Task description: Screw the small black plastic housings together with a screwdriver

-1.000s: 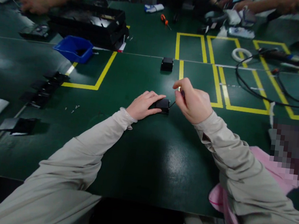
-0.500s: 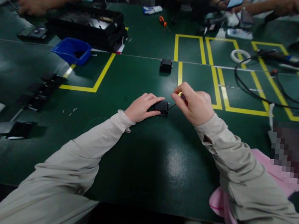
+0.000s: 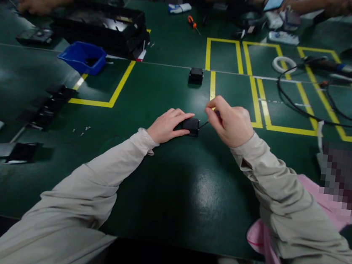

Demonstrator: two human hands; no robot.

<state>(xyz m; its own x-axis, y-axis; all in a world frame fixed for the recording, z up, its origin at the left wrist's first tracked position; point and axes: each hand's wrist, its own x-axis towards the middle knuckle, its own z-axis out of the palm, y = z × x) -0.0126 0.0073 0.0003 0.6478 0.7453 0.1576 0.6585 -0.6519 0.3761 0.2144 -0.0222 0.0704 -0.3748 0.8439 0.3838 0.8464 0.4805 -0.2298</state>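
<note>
My left hand (image 3: pixel 167 127) grips a small black box (image 3: pixel 191 125) flat on the green table, thumb on the near side and fingers on the far side. My right hand (image 3: pixel 231 120) is closed round the handle of a screwdriver (image 3: pixel 204 124), mostly hidden by the fingers. Its thin shaft slants down to the box's right side, and the tip's exact contact is too small to tell. A second black box (image 3: pixel 196 76) stands farther back. Several tiny screws (image 3: pixel 86 129) lie to the left of my left hand.
Black parts (image 3: pixel 50 103) and a blue bin (image 3: pixel 84 58) are at left, before a long black tray (image 3: pixel 102 26). An orange screwdriver (image 3: pixel 192 22) lies at the back. Cables (image 3: pixel 293 107), a tape roll (image 3: pixel 283 65) and pink cloth (image 3: pixel 321 199) are at right. Co-workers' hands (image 3: pixel 35 2) are across the table.
My right hand has shifted very slightly to the right with the screwdriver. My left hand stays on the box. The whole view has moved a little.
</note>
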